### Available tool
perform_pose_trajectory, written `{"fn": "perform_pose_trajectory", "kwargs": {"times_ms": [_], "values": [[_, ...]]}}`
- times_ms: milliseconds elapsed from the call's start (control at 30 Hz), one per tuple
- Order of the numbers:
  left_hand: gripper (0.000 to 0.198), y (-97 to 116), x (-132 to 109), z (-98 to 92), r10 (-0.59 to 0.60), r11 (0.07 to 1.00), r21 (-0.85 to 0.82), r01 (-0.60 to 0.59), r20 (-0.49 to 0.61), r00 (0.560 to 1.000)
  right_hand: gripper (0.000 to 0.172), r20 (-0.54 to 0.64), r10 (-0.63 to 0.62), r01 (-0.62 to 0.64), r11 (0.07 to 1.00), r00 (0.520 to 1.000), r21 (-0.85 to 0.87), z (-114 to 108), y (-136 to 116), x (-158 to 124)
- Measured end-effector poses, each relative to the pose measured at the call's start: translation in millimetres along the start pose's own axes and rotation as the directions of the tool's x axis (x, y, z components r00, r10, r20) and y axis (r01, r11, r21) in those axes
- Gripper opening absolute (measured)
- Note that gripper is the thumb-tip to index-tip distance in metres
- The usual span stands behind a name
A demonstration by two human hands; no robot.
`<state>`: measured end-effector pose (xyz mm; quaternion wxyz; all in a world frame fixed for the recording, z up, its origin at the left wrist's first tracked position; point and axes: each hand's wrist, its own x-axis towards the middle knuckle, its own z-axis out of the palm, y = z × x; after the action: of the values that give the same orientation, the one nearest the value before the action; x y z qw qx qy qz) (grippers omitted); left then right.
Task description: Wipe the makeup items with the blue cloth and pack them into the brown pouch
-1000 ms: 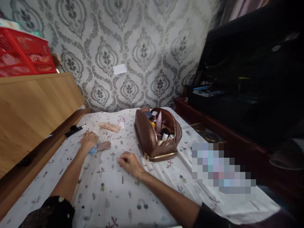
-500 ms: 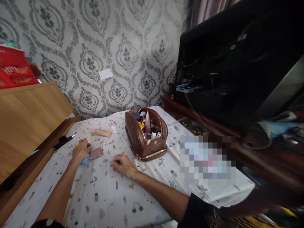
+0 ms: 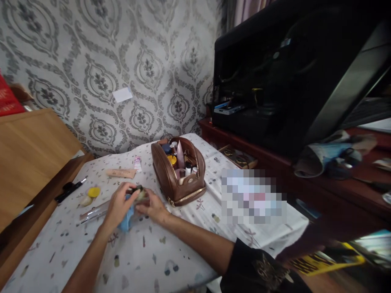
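No clearly legible text.

left hand (image 3: 121, 203), right hand (image 3: 156, 208) — both holding dark-topped item (image 3: 141, 195) | brown bag (image 3: 166, 177) — open, tube (image 3: 179, 154) upright inside

Grey-patterned wallpaper (image 3: 166, 53) spans the upper left and centre, bearing one white paper slip (image 3: 122, 95). A red basket (image 3: 8, 99) sits at the left edge above light wooden furniture (image 3: 33, 142). Upper right holds a large black panel (image 3: 241, 65), dark red furniture (image 3: 238, 136) below it, and a pinkish curtain (image 3: 248, 11) behind.
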<state>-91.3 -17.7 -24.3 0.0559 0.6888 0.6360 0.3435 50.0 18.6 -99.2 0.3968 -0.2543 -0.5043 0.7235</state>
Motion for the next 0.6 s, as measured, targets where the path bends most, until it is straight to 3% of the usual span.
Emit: {"fn": "perform_pose_trajectory", "kwargs": {"times_ms": [67,133,300,367,433,500,600], "values": [[0.029,10,-5,9.4,0.039,0.999,-0.009,-0.039,0.015,0.999,0.058,0.003,0.019,-0.019,0.997,1.000,0.077,-3,1,3],[0.035,12,-8,13.5,0.038,0.999,-0.031,-0.039,-0.040,0.999,0.054,0.001,0.038,-0.038,0.997,0.999,0.073,-6,2,4],[0.036,3,-15,9.9,-0.157,0.977,-0.179,0.114,-0.247,0.956,0.051,-0.047,0.000,-0.009,0.980,0.999,-0.197,-6,-6,-5],[0.034,4,-20,10.7,-0.155,0.976,-0.193,0.104,-0.276,0.949,0.051,-0.047,-0.056,0.034,0.923,0.997,-0.383,-3,-12,-12],[0.032,7,-24,14.9,-0.088,0.986,-0.157,0.052,-0.237,0.968,0.048,0.022,-0.124,0.112,0.790,0.992,-0.603,-1,-18,-19],[0.029,10,-26,20.5,-0.020,0.995,-0.097,0.004,-0.159,0.987,0.045,0.103,-0.147,0.177,0.693,0.984,-0.699,0,-24,-24],[0.024,10,-24,25.3,-0.016,0.994,-0.105,0.007,-0.083,0.996,0.044,0.175,-0.154,0.233,0.674,0.972,-0.701,-1,-29,-28]]}}
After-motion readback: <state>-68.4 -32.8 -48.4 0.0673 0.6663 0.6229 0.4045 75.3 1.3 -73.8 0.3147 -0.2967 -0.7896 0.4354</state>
